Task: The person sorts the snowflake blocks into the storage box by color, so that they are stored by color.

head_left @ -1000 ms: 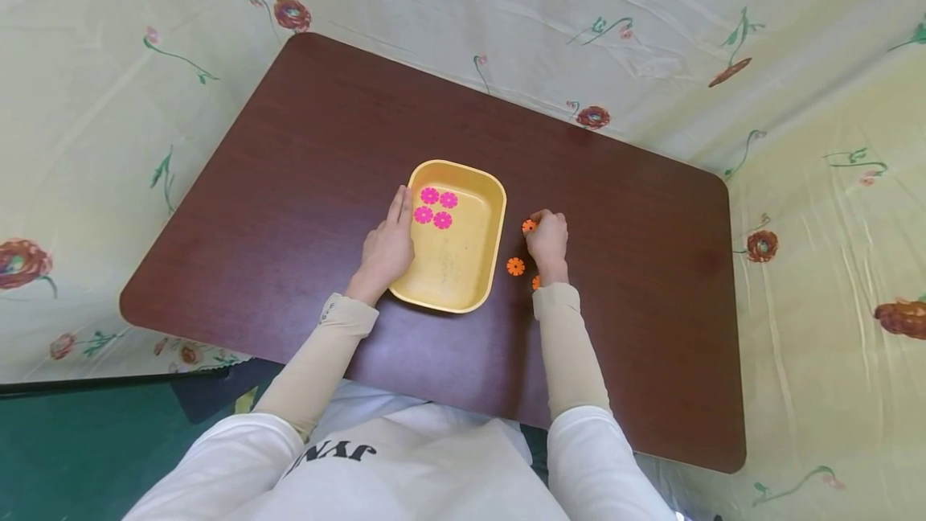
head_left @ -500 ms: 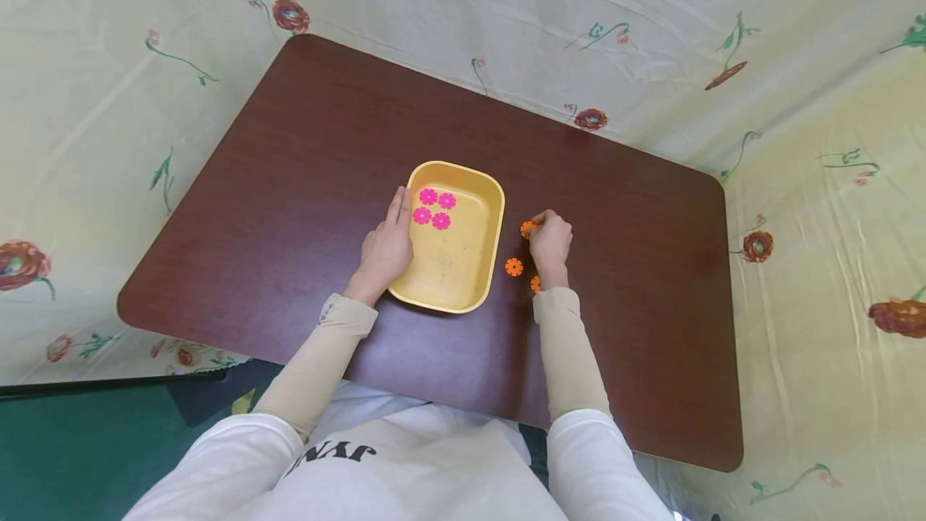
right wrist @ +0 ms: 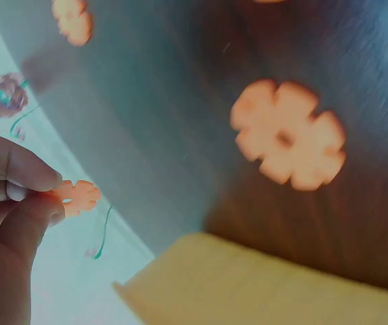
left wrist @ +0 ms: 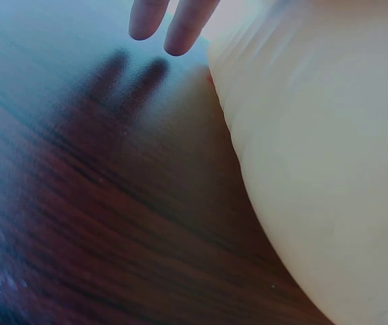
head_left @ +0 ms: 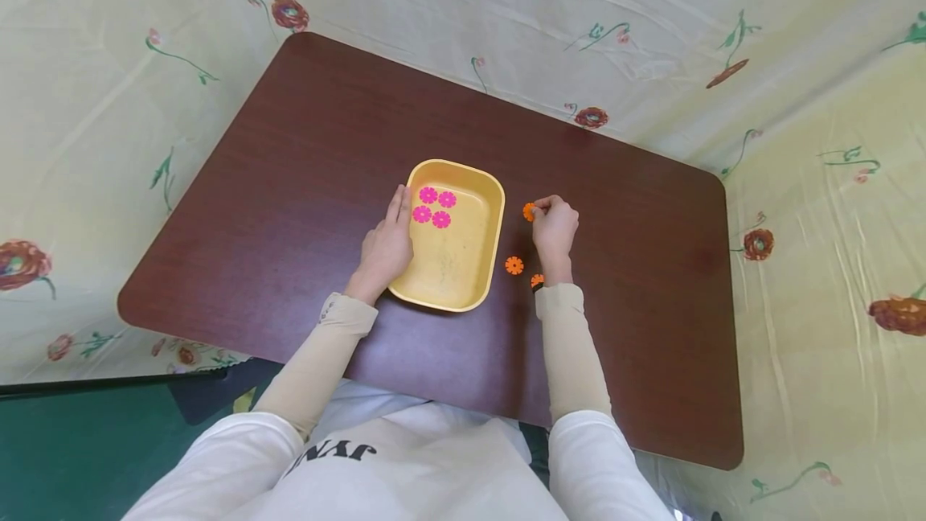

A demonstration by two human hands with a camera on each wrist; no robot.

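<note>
Right hand (head_left: 555, 223) pinches an orange flower disc (head_left: 530, 211) above the dark glossy counter (head_left: 637, 280) beside the yellow tray (head_left: 494, 239) holding four pink discs (head_left: 435, 207), left hand (head_left: 388, 241) flat against its rim.

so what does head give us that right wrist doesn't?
Only the head view: the left hand lying flat against the tray's left side, four pink flower pieces inside the tray, the whole brown table and the floral cloth around it.

Only the right wrist view: close detail of the pinch, thumb and fingertips closed on the edge of the orange flower piece, which is clear of the table.

Both: the right hand holding that piece, loose orange pieces on the table, and the yellow tray.
</note>
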